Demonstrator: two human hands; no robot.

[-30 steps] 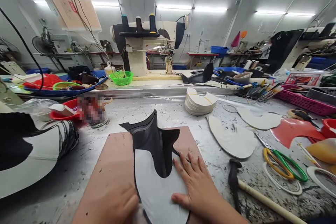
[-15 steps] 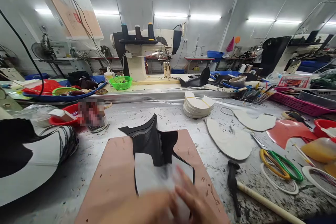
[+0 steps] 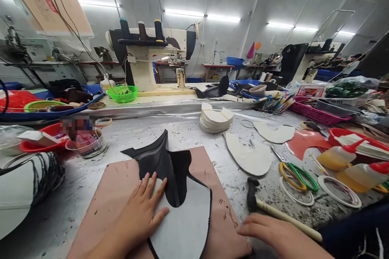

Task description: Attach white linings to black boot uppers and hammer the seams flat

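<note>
A black leather shoe upper point(image 3: 153, 162) with a white lining piece point(image 3: 185, 226) lies on a pinkish-brown board point(image 3: 106, 186). My left hand point(image 3: 142, 206) rests flat on the upper's left side, fingers spread over the leather and the lining. Over the board's right edge hovers my right hand point(image 3: 267, 230), its fingers stretched out and nothing seen in them; its underside is hidden. Just beyond it lies a hammer point(image 3: 253, 194) with a dark head and a pale wooden handle, partly covered by that hand.
At left stands a stack of similar pieces point(image 3: 39, 178). White U-shaped pieces point(image 3: 249, 156), scissors point(image 3: 299, 176), tape rolls point(image 3: 339, 191) and glue bottles point(image 3: 358, 176) lie at right. A sewing machine point(image 3: 142, 64) stands behind, with a green basket point(image 3: 123, 94) beside it.
My hands, together and blurred over the lining before, have parted: the left now lies flat on the upper, the right has moved right toward the hammer. The view has turned right.
</note>
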